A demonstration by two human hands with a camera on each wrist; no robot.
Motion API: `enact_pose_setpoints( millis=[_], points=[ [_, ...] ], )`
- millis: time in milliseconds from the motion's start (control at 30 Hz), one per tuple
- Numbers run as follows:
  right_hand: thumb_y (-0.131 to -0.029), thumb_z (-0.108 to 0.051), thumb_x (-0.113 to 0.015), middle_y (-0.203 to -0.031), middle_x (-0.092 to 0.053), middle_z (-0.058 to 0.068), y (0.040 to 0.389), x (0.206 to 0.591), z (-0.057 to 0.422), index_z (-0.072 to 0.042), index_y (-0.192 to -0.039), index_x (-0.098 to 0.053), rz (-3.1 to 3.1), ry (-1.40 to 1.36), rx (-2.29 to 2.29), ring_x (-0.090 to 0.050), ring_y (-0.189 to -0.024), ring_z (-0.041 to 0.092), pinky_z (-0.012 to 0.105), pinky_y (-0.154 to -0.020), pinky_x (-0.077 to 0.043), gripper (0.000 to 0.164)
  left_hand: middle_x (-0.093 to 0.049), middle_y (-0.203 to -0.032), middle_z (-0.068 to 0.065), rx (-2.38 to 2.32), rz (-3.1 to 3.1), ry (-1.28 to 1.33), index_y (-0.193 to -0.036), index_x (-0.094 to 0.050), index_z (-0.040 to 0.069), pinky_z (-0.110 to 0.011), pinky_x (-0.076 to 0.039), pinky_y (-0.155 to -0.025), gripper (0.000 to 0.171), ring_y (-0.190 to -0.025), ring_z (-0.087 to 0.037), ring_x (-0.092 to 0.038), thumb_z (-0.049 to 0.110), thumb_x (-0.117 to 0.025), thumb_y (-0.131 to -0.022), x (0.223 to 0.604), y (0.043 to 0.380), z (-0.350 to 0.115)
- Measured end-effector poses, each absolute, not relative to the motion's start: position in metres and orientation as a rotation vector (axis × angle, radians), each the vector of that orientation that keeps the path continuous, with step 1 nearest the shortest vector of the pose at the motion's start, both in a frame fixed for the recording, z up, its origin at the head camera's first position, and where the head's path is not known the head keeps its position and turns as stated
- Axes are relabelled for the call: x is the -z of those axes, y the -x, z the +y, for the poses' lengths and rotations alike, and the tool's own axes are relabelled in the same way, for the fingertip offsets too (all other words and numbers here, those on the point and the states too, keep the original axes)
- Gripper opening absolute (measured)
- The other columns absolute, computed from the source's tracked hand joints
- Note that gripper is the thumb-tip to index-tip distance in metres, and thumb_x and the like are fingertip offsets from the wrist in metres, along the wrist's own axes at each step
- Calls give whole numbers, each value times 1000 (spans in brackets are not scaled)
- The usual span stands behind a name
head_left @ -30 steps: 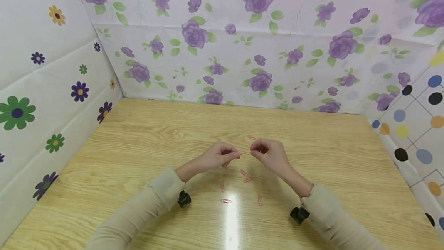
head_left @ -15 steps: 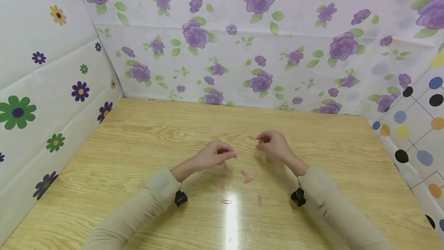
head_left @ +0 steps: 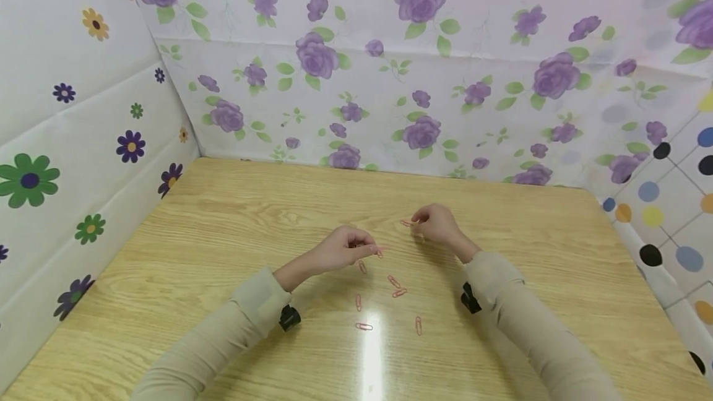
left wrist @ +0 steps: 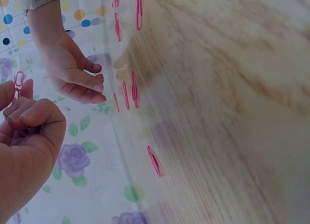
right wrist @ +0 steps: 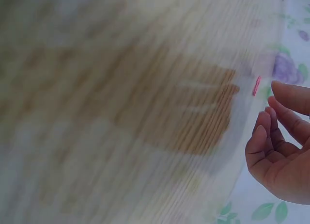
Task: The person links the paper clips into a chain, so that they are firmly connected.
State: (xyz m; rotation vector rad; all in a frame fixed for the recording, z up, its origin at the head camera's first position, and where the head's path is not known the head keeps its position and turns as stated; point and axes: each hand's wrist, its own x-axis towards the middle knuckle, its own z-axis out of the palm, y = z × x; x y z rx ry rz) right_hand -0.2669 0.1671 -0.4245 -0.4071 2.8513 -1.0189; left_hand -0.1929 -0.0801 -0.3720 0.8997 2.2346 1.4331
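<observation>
My left hand [head_left: 342, 247] pinches a pink paper clip [head_left: 383, 247] between thumb and fingertips, a little above the table. In the left wrist view that paper clip [left wrist: 19, 79] stands up from the fingertips. A second pink loop shows just beneath it; whether the two are linked I cannot tell. Farther back, my right hand [head_left: 440, 226] hovers with fingers loosely bent beside a lone paper clip [head_left: 406, 223]. From the right wrist, a gap shows between its thumb and fingers [right wrist: 262, 139], and the paper clip [right wrist: 256, 86] lies just past the fingertips.
Several more pink paper clips lie nearer the front, among them one by the light glare [head_left: 364, 327], one to its right [head_left: 418, 325] and a close pair [head_left: 393, 281]. Flower-print sheets [head_left: 312, 98] border the wooden table [head_left: 250, 203] at the back and left.
My right hand has drawn away from the paper clip in my left hand and moved back to the far loose one. The left hand has shifted slightly left, still pinching its clip.
</observation>
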Motion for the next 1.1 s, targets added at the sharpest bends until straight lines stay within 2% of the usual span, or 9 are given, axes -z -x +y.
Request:
enact_pose_setpoints(
  millis=[133,300,500,667,900,1100],
  points=[
    [-78,-7,-67,-85,-63,11,273,427,167,2,-91,-68,2847,382,997,-55,-79,23,38,-71,-45,16,-43,-57,3,-1410,2261,-915,-90,-67,-2,-20,-29,-48,18,-49,-6,-33,6,-51,-93,371,193,-80],
    [-78,-8,-68,-81,-64,9,276,429,168,1,-86,-69,2844,377,988,-54,-75,21,36,-68,-44,12,-43,-58,4,-1390,2295,-996,-87,-67,-2,-18,-28,-49,16,-50,-3,-32,4,-53,-91,370,193,-80],
    [-81,-11,-68,-79,-64,7,276,431,163,-2,-80,-68,2849,336,963,-55,-72,20,36,-68,-45,9,-41,-56,5,-1357,2359,-1125,-83,-67,3,-18,-27,-48,15,-49,-5,-31,11,-57,-91,399,209,-85],
    [-83,-12,-65,-77,-64,6,276,434,157,-5,-74,-68,2876,307,891,-54,-68,19,34,-66,-45,11,-44,-56,6,-1306,2395,-1175,-85,-68,1,-19,-28,-47,16,-48,-4,-32,12,-58,-90,405,212,-87],
    [-87,-10,-59,-75,-61,7,274,433,159,-1,-75,-66,2845,405,867,-50,-62,16,29,-60,-43,17,-47,-56,7,-1231,2476,-1262,-88,-67,-1,-18,-28,-45,15,-46,-2,-31,11,-57,-90,408,212,-87],
    [-90,-8,-55,-76,-58,7,269,430,164,1,-80,-63,2747,457,974,-47,-65,16,28,-58,-40,15,-47,-56,7,-1224,2536,-1306,-87,-67,1,-18,-29,-45,15,-46,-1,-31,12,-57,-90,408,210,-87]
  ],
)
